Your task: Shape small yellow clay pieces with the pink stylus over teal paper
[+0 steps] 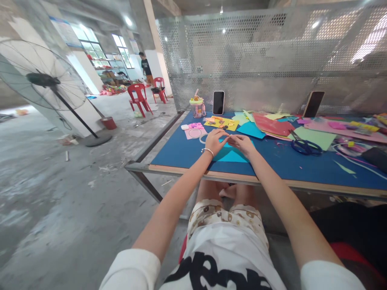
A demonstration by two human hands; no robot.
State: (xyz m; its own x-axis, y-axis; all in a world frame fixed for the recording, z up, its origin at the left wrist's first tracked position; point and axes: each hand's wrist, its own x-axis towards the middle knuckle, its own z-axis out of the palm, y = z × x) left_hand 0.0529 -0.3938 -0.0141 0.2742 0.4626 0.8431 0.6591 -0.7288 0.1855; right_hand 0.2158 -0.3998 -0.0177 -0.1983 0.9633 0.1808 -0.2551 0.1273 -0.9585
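My left hand (215, 141), with a bracelet at the wrist, and my right hand (242, 145) meet at the fingertips over a bright blue sheet of paper (230, 155). Both hands are closed in a pinch; whatever sits between the fingertips is too small to make out. Beside my left hand lies a white ring (202, 138), partly covered by it. Just beyond are a pink sheet (192, 134) with pink and white lumps at its edge and a yellow sheet (232, 125) bearing orange and dark pieces.
Dark-handled scissors (306, 148) rest to the right, near a red sheet (276, 124) and other coloured papers. At the back stand a drinking cup (197, 108) and two phones (218, 103), against a perforated metal screen (256, 60). A fan (45, 80) stands left.
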